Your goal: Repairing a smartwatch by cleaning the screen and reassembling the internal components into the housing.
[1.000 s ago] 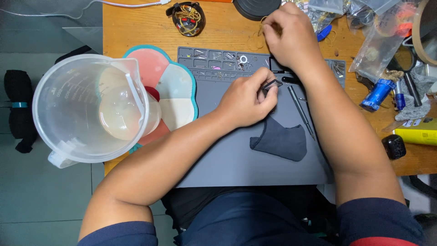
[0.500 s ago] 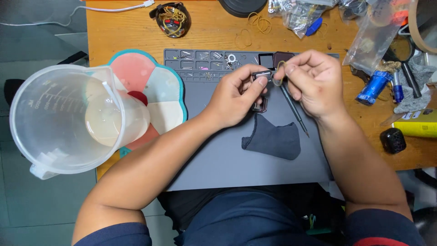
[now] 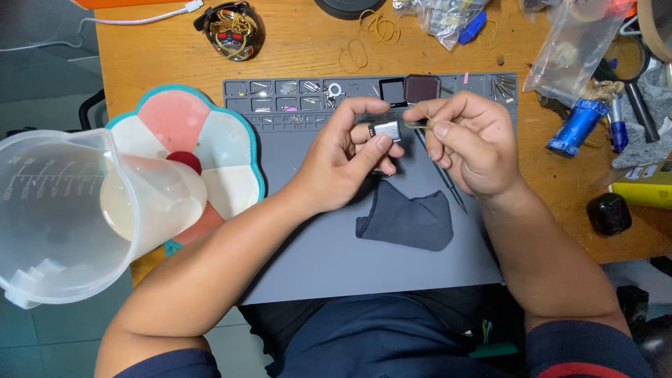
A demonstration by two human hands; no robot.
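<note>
My left hand pinches a small silver rectangular part between thumb and fingers, above the grey work mat. My right hand is just to its right, fingertips pinched on a thin rubber band next to the part. A dark grey cloth lies on the mat below both hands. A thin dark tool lies on the mat under my right hand. A small dark square piece and a black frame rest on the mat's upper edge.
A clear plastic jug stands at the left over a flower-shaped sorting tray. Screws fill the mat's compartments. Rubber bands, plastic bags, a blue cylinder, a black knob and a yellow box crowd the wooden desk.
My right hand came back from the far edge of the desk to the left hand. Both hands now hold the silver part and the band closer together above the mat.
</note>
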